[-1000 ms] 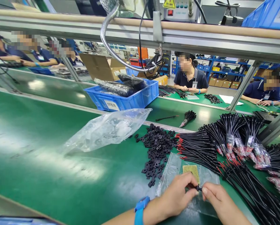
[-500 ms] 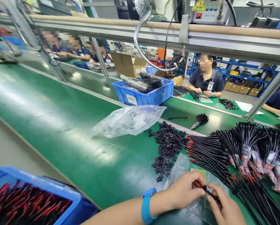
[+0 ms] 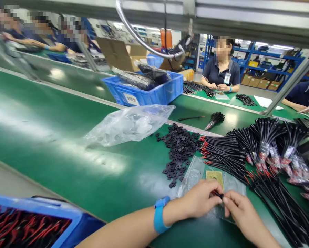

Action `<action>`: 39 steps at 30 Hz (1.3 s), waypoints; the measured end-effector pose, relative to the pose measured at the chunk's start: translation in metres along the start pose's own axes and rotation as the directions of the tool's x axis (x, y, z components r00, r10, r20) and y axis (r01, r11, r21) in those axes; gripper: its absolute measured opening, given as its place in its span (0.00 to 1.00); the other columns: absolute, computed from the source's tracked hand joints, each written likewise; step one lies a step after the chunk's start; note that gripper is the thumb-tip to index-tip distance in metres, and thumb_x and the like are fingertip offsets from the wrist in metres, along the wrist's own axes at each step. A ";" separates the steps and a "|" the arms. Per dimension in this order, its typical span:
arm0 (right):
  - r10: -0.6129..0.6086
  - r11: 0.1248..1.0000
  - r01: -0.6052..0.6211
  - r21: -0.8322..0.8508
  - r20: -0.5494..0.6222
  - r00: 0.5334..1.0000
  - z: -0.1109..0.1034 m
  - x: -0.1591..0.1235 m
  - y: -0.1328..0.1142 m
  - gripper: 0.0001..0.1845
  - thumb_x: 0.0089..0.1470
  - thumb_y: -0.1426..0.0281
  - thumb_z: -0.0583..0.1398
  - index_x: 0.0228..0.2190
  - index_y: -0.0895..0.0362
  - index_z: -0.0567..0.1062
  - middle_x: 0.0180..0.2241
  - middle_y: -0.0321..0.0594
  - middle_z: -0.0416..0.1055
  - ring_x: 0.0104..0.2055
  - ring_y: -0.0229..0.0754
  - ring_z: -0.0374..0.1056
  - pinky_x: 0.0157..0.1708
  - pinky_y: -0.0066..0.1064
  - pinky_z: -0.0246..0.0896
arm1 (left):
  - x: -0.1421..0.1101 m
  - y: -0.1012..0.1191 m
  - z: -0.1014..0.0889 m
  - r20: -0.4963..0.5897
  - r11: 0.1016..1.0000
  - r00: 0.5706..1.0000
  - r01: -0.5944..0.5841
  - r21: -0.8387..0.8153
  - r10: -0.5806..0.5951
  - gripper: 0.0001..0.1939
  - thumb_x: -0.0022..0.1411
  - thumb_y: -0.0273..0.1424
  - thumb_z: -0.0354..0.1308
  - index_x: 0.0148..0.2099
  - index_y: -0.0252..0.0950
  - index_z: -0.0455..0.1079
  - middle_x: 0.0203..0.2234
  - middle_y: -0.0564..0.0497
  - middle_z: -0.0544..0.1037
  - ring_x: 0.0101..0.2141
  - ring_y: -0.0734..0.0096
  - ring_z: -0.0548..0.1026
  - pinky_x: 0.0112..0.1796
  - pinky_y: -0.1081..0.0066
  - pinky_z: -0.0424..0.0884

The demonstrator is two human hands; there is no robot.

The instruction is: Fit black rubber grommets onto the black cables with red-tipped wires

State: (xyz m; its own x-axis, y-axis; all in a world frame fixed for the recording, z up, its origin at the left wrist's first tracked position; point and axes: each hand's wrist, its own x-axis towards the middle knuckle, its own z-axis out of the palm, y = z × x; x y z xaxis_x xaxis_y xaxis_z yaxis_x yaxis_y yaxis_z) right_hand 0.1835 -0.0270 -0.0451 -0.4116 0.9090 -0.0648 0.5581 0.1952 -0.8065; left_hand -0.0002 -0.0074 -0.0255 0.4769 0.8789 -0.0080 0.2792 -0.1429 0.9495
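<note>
My left hand (image 3: 199, 199), with a blue wristband (image 3: 158, 214), and my right hand (image 3: 240, 210) meet above the bench. Both pinch a short black wire end (image 3: 218, 195), and the fingers hide most of it. Under them lies a flat clear plastic bag (image 3: 193, 175), with a yellow sponge pad (image 3: 214, 178) beside my fingertips. To the right spread bundles of black wires with red tips (image 3: 223, 155). A heap of small black rubber pieces (image 3: 178, 151) sits left of the bundles.
A blue crate of red and black wires (image 3: 27, 224) stands at the lower left. A loose clear bag (image 3: 128, 125) lies on the green belt (image 3: 53, 137). Beyond a metal rail, a blue crate (image 3: 141, 89) holds black bags. A co-worker (image 3: 220, 74) handles wires at the far bench.
The view has shifted, bringing more of the lower-left crate in than one second ago. My hands have drawn closer together, and less of the black wire shows between my fingers than half a second ago.
</note>
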 end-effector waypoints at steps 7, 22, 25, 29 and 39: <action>-0.239 0.954 0.153 -0.257 -0.347 0.907 -0.008 0.001 -0.007 0.11 0.62 0.66 0.50 0.35 0.56 0.70 0.28 0.38 0.73 0.29 0.39 0.69 0.30 0.28 0.61 | 0.007 -0.003 -0.003 -0.065 0.907 0.997 0.020 -0.420 -0.052 0.19 0.52 0.27 0.61 0.46 0.38 0.61 0.36 0.52 0.69 0.34 0.73 0.69 0.38 0.70 0.67; -0.445 0.773 0.232 -0.590 -0.245 0.861 -0.004 -0.005 -0.016 0.15 0.63 0.70 0.47 0.35 0.58 0.73 0.27 0.41 0.73 0.26 0.38 0.68 0.27 0.29 0.60 | 0.007 0.001 -0.004 0.082 0.887 0.977 0.212 -0.410 -0.196 0.11 0.52 0.34 0.61 0.33 0.33 0.64 0.23 0.56 0.68 0.24 0.77 0.66 0.28 0.74 0.64; -0.402 0.788 0.201 -0.582 -0.239 0.884 -0.014 -0.006 -0.015 0.16 0.63 0.69 0.47 0.36 0.57 0.74 0.30 0.42 0.75 0.28 0.38 0.70 0.30 0.29 0.62 | 0.006 0.001 -0.009 0.045 0.940 0.992 0.124 -0.318 -0.115 0.10 0.56 0.34 0.57 0.39 0.34 0.65 0.28 0.52 0.70 0.28 0.74 0.68 0.32 0.71 0.67; -0.302 0.766 -0.147 -0.625 -0.553 0.777 -0.060 -0.015 -0.002 0.16 0.62 0.66 0.49 0.36 0.58 0.74 0.33 0.44 0.75 0.33 0.42 0.71 0.35 0.30 0.61 | 0.010 0.005 -0.032 -0.157 1.000 0.988 -0.013 0.005 0.014 0.11 0.59 0.33 0.52 0.44 0.36 0.65 0.35 0.49 0.72 0.35 0.69 0.70 0.38 0.68 0.68; 0.034 0.599 -0.596 -0.535 -0.727 0.686 -0.119 -0.022 0.057 0.14 0.58 0.63 0.53 0.30 0.57 0.74 0.31 0.43 0.72 0.30 0.43 0.66 0.27 0.32 0.52 | 0.024 -0.008 -0.098 -0.432 0.812 0.897 0.179 0.556 0.099 0.12 0.60 0.38 0.49 0.38 0.35 0.68 0.31 0.49 0.71 0.29 0.67 0.70 0.33 0.69 0.67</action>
State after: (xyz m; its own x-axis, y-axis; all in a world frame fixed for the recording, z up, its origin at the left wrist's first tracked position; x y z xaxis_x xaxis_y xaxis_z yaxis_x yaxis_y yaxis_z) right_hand 0.3098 0.0073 -0.0199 0.2599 0.8978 0.3555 0.9650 -0.2277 -0.1303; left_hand -0.0726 0.0591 -0.0027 0.0951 0.9704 0.2219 0.7753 -0.2120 0.5950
